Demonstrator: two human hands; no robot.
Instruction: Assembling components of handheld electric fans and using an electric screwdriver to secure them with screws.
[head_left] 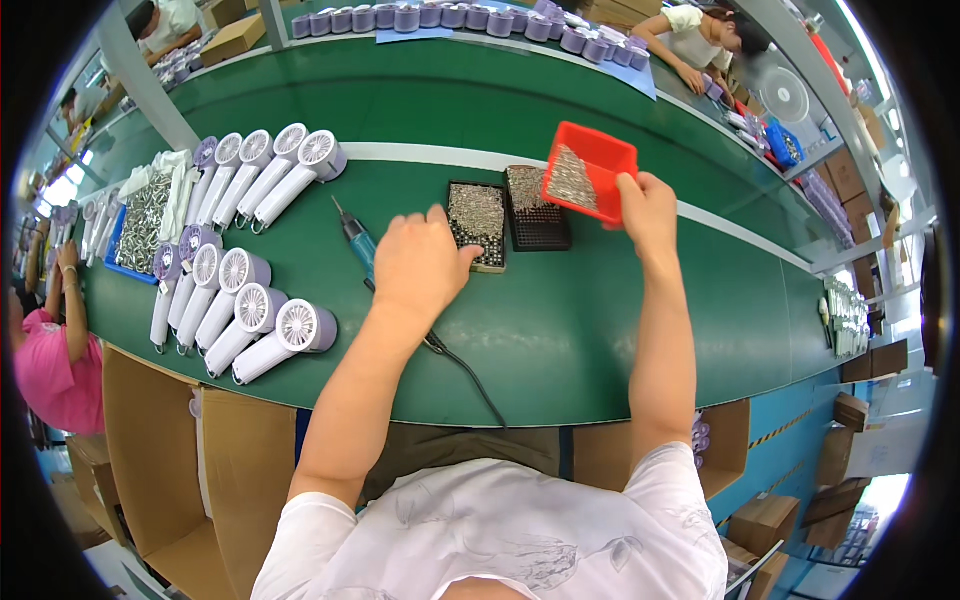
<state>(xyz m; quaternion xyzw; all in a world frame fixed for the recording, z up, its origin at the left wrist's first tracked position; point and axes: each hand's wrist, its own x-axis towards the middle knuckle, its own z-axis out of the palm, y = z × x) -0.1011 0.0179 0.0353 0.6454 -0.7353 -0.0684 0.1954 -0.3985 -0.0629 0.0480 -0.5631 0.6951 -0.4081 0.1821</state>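
My right hand [650, 213] grips the near right side of a red plastic bin [612, 150], held tilted above the table. Small metal screws [572, 182] are heaped at the bin's left side. Below and left of it sits a black perforated screw tray [540, 228], its far part covered with screws. Beside that is a second screw tray [490, 262] with screws over most of its top. My left hand [425, 262] is palm down at this tray's left edge, thumb apart and pointing at it; the fingertips are partly hidden. A teal electric screwdriver [357, 240] lies left of that hand.
Two rows of white and lilac handheld fans [285, 180] lie at left, near a blue tray [130, 272] of metal parts. A cable [465, 365] runs to the front edge. Cardboard boxes [245, 450] stand below. Co-workers sit across and at far left; lilac parts [430, 15] line the far side.
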